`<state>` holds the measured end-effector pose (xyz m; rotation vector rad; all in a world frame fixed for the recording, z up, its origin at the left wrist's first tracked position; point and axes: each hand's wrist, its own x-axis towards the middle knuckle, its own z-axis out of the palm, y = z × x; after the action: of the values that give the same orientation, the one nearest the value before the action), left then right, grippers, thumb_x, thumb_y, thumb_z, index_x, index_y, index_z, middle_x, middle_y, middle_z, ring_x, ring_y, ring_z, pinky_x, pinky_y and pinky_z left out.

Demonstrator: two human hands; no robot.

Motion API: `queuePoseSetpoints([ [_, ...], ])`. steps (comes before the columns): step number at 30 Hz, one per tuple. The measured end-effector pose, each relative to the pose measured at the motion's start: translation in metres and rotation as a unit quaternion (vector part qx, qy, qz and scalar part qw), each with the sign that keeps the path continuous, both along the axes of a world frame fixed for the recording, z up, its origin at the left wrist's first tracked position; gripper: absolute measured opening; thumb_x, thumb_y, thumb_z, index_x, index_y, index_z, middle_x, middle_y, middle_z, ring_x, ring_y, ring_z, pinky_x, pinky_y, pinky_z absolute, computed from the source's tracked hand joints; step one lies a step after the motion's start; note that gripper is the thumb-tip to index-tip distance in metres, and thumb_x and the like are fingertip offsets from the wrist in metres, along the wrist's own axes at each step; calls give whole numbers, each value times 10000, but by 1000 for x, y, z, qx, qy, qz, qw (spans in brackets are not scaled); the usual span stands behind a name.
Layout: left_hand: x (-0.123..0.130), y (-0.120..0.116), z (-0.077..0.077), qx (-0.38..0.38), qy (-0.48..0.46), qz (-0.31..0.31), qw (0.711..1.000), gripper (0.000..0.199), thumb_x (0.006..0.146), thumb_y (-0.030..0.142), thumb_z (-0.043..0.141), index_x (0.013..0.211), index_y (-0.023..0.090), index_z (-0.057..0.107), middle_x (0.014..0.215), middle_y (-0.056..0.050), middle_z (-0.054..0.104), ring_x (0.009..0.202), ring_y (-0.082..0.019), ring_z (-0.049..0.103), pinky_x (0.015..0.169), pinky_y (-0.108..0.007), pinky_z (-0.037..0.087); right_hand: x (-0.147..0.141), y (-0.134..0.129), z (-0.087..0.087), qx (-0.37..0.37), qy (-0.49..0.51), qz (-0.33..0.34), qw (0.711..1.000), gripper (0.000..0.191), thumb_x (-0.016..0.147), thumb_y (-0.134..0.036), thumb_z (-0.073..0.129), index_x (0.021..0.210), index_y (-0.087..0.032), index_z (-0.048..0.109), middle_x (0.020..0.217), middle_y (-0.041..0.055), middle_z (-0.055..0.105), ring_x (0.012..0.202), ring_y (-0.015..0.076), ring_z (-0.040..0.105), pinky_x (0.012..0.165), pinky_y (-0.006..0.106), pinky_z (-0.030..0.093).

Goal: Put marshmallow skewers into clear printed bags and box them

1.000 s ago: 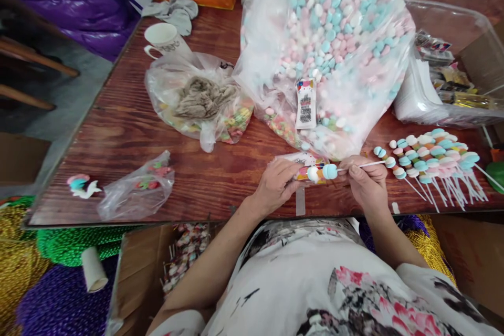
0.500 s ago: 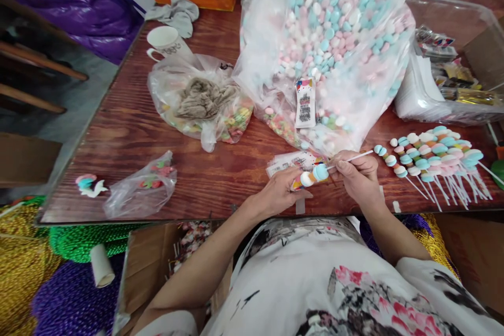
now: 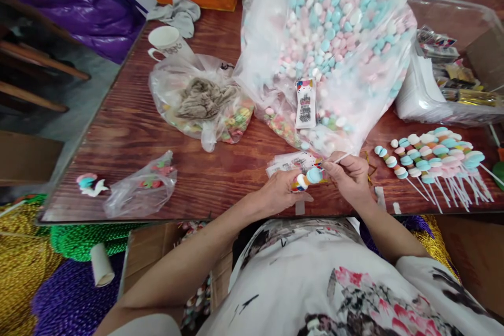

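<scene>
My left hand (image 3: pixel 280 189) is closed around a candy skewer (image 3: pixel 314 175) with blue, white and orange pieces; a printed wrapper edge shows by the fingers. The skewer's white stick (image 3: pixel 340 160) points up to the right. Beside the blue piece, my right hand (image 3: pixel 348 176) is pinched at the stick, with a thin gold tie (image 3: pixel 370 168) trailing from behind it. What exactly lies between the right fingertips is partly hidden. Printed clear bags (image 3: pixel 289 163) lie flat just beyond my left hand. To the right, finished-looking marshmallow skewers (image 3: pixel 437 157) rest in a pile.
A large clear bag of pastel marshmallows (image 3: pixel 334 26) covers the back middle, a card stack (image 3: pixel 306 104) on it. A bag of gummies (image 3: pixel 205 100), a mug (image 3: pixel 167 42) and a small bag (image 3: pixel 144 184) are left. A clear bin (image 3: pixel 429 110) stands right.
My right hand has shifted slightly left and down, closer to the blue piece. The gold tie now shows beyond its right side. My left hand still holds the skewer.
</scene>
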<state>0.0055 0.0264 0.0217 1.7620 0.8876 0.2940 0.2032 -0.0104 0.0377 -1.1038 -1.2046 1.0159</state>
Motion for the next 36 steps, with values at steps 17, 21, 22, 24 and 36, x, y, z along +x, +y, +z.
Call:
queuePoseSetpoints([
  [17, 4, -11, 2, 34, 5, 80, 996, 288, 732, 360, 756, 861, 147, 613, 684, 45, 548, 618, -102, 436, 582, -207, 366, -12, -4, -13, 58, -66, -103, 991, 306, 850, -259, 647, 582, -177, 525, 529, -55, 482, 500, 69, 402, 511, 226, 349],
  [21, 4, -15, 4, 120, 53, 82, 988, 265, 759, 370, 737, 829, 162, 588, 686, 39, 564, 615, -106, 442, 575, -213, 341, -13, -8, -15, 71, -70, -125, 987, 330, 852, -254, 646, 566, -179, 498, 522, -57, 487, 501, 70, 406, 515, 228, 351],
  [22, 4, -16, 5, 133, 57, 83, 986, 256, 768, 368, 728, 820, 164, 582, 691, 37, 568, 617, -105, 443, 575, -214, 336, -14, -9, -15, 73, -71, -130, 986, 327, 850, -253, 648, 568, -179, 500, 523, -57, 487, 502, 70, 407, 516, 229, 351],
  [24, 4, -19, 5, 144, 55, 85, 984, 235, 784, 349, 709, 792, 164, 565, 694, 39, 571, 616, -101, 442, 570, -214, 324, -18, -11, -15, 72, -78, -133, 985, 326, 845, -255, 651, 566, -180, 500, 514, -60, 470, 493, 69, 392, 507, 230, 341],
  [36, 0, -26, 2, -188, -87, 85, 975, 377, 643, 370, 824, 740, 145, 538, 626, 64, 498, 584, -84, 432, 558, -209, 357, -16, -1, -10, 14, 15, 16, 1000, 154, 802, -303, 696, 707, -188, 659, 650, -18, 621, 613, 110, 549, 597, 252, 443],
])
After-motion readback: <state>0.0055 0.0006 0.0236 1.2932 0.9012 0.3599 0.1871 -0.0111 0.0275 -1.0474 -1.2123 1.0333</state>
